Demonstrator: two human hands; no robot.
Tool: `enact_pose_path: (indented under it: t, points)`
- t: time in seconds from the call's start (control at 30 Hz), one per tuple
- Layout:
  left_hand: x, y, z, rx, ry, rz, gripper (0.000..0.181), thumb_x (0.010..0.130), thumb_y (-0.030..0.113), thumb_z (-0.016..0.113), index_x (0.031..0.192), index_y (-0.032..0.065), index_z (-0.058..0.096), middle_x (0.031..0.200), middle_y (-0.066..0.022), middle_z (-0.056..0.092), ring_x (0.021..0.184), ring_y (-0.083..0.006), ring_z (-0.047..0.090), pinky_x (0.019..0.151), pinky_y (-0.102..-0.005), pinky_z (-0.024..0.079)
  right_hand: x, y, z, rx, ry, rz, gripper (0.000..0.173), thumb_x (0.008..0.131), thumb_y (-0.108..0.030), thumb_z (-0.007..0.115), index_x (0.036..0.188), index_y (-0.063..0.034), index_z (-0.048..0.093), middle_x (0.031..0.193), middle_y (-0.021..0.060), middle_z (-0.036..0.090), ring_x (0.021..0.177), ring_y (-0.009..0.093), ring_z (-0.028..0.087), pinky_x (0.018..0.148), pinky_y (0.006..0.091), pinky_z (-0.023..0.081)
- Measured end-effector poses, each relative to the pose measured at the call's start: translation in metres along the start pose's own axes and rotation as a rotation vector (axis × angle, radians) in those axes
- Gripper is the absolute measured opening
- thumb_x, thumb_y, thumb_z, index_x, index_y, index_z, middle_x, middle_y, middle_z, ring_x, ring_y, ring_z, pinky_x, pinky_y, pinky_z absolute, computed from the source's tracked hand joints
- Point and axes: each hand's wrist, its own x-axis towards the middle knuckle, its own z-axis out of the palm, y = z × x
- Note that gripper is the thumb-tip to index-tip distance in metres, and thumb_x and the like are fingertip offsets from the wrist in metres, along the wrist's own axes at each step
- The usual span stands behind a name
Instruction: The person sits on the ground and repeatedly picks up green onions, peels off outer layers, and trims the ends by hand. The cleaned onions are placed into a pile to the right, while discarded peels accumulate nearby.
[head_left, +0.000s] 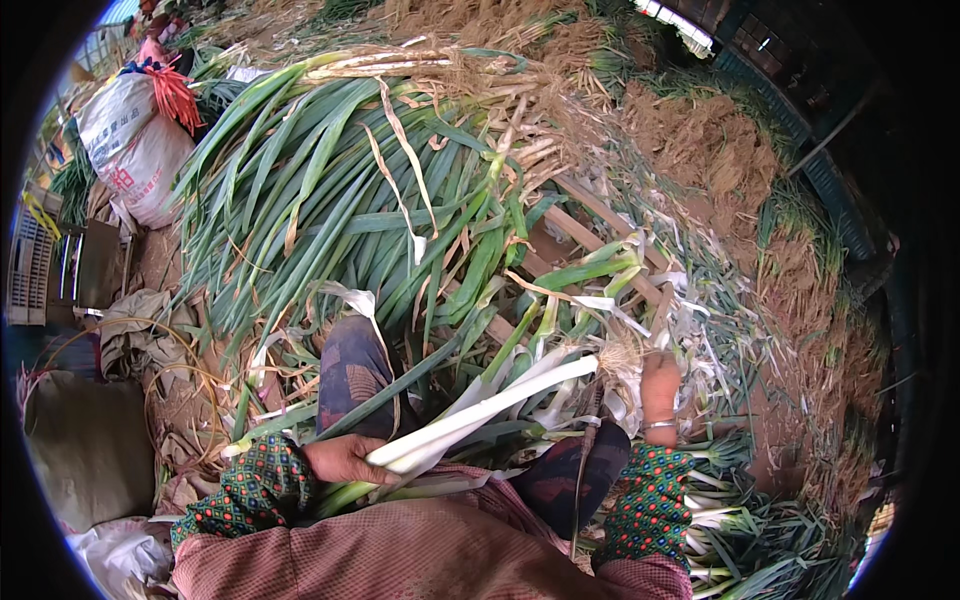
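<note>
A long leek-like green onion (487, 401) with a clean white stalk lies across my lap, its root tuft pointing to the right. My left hand (351, 459) is closed around the stalk near its green part. Beyond the roots, my right hand (660, 386) is out to the right with a bracelet at its wrist; its fingers are partly hidden, and I cannot tell whether it holds anything. A large heap of unpeeled green onions (322, 195) lies in front of me, with dirty roots towards the upper right. Peeled onions (705, 502) with white stalks lie beside my right sleeve.
Wooden slats (577, 229) show under the heap. Peeled skins and leaf scraps (690, 322) litter the ground at right. A stuffed white woven sack (131, 142) stands at upper left, above a plastic crate (30, 262). A thin hose or cord (214, 397) curls on the left.
</note>
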Motion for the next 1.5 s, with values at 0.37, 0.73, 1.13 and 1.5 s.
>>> enact_pose_path:
  t: [0.37, 0.73, 1.13, 1.5]
  points:
    - [0.047, 0.023, 0.003, 0.018, -0.215, 0.014, 0.053, 0.088, 0.031, 0.066, 0.129, 0.0009, 0.048, 0.114, -0.0021, 0.058, 0.107, -0.0107, 0.049, 0.096, -0.0272, 0.038, -0.106, -0.153, -0.003, -0.275, -0.368, -0.886, 0.065, 0.074, -0.024, 0.064, 0.134, -0.0095, 0.045, 0.12, 0.0111, 0.054, 0.12, 0.027, 0.046, 0.11, 0.0549, 0.016]
    - [0.013, -0.024, -0.075, -0.168, -0.173, -0.087, 0.025, 0.086, 0.009, 0.056, 0.108, -0.0027, 0.057, 0.088, -0.0099, 0.063, 0.073, -0.0191, 0.059, 0.062, -0.0302, 0.046, -0.059, -0.025, -0.06, -0.334, -0.155, -0.547, 0.01, 0.075, -0.018, 0.058, 0.082, -0.0114, 0.057, 0.074, 0.0052, 0.057, 0.074, 0.023, 0.06, 0.072, 0.0362, 0.043]
    - [-0.036, -0.12, -0.132, -0.651, -0.02, 0.105, 0.057, 0.094, 0.051, 0.039, 0.094, -0.0035, 0.056, 0.09, -0.0224, 0.063, 0.085, -0.0382, 0.065, 0.071, -0.0517, 0.053, -0.195, 0.252, -0.215, -0.432, 0.288, 1.148, 0.057, 0.073, -0.049, 0.069, 0.097, 0.002, 0.062, 0.093, 0.0254, 0.064, 0.091, 0.04, 0.062, 0.08, 0.0444, 0.049]
    - [0.133, 0.063, -0.047, 0.012, 0.335, 0.009, 0.051, 0.092, 0.031, 0.059, 0.133, 0.007, 0.04, 0.09, -0.009, 0.066, 0.07, -0.0151, 0.063, 0.058, -0.0267, 0.049, -0.103, 0.05, -0.034, 0.299, -0.111, 0.247, 0.023, 0.084, -0.018, 0.063, 0.091, 0.003, 0.064, 0.087, 0.0204, 0.066, 0.077, 0.038, 0.063, 0.073, 0.0369, 0.051]
